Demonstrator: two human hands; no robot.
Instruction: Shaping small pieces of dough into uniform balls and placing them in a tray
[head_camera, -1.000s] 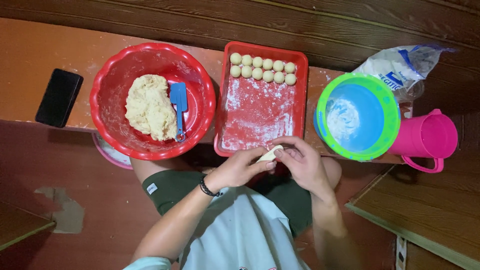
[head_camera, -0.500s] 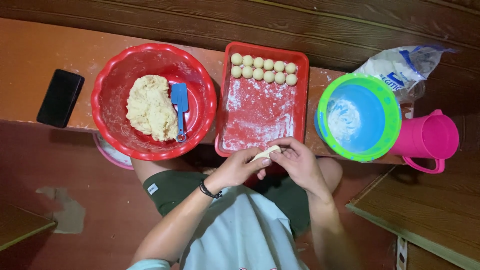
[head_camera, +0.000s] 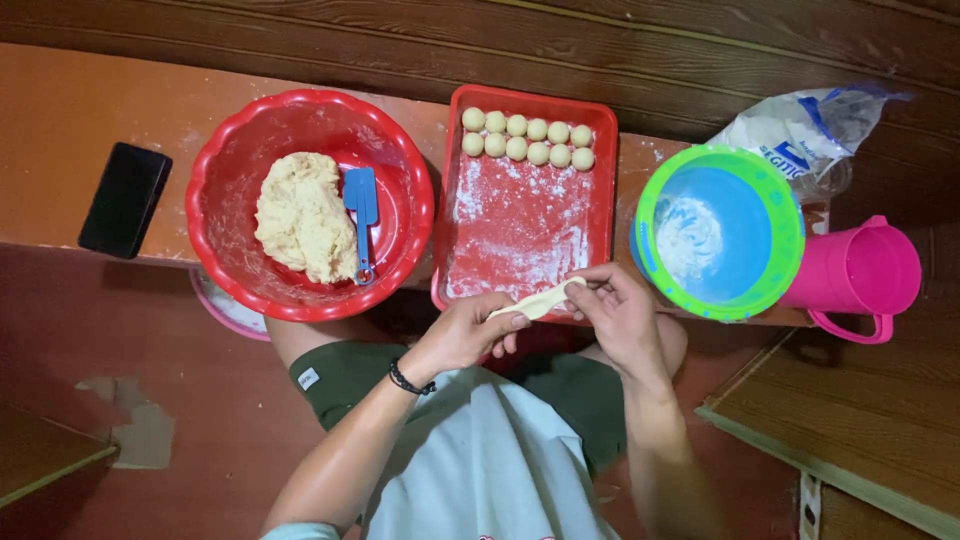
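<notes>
The head view looks straight down on an orange worktop (head_camera: 60, 110) with the red tray (head_camera: 600, 180) near its middle, taken here as the landmark. Left of the tray stands a big red bowl (head_camera: 215, 180) holding a lump of pale dough (head_camera: 300, 215) and a blue scraper (head_camera: 361, 205) lying beside the lump, handle toward the person. Right of the tray sits a blue bowl with a green rim (head_camera: 790, 200), a dusting of flour inside; further right is a pink jug (head_camera: 860, 270), and behind that bowl a flour bag (head_camera: 800, 135). Far left of the tray lies a dark phone (head_camera: 125, 200). The tray itself is floured, with eleven small dough balls (head_camera: 527, 138) in two rows along its far edge. Just off the tray's near edge, over the person's lap, a small strip of dough (head_camera: 540, 300) is pinched between both hands: the left hand (head_camera: 465, 335) grips its left end, the right hand (head_camera: 620, 315) its right end, fingers closed on it. Its long axis runs left to right, rising slightly toward the right hand, and both hands are equally near it.
</notes>
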